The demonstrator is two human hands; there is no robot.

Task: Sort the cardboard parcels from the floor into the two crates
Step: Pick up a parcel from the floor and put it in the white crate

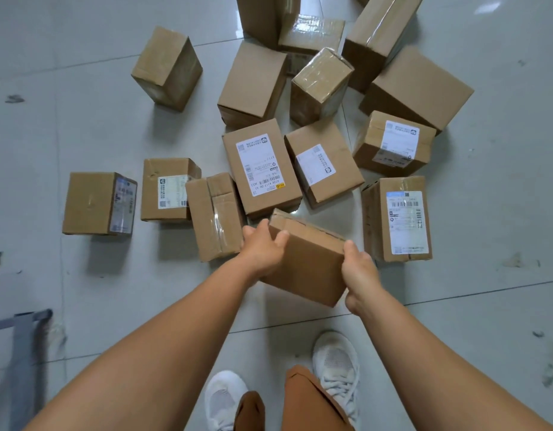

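A plain cardboard parcel (309, 259) is tilted just above the tiled floor in the middle of the view. My left hand (262, 247) grips its left edge with the thumb on top, and my right hand (359, 272) grips its right near corner. Several more parcels lie scattered beyond it: a labelled one (261, 168) straight ahead, a labelled one (396, 219) to the right, a taped one (216, 216) just left of my left hand, and one (98, 203) further left. No full crate is visible.
A grey edge of a crate or frame (23, 318) shows at the lower left. My white shoes (337, 365) stand on the pale tiles near the bottom. Larger parcels (415, 85) pile up at the far right.
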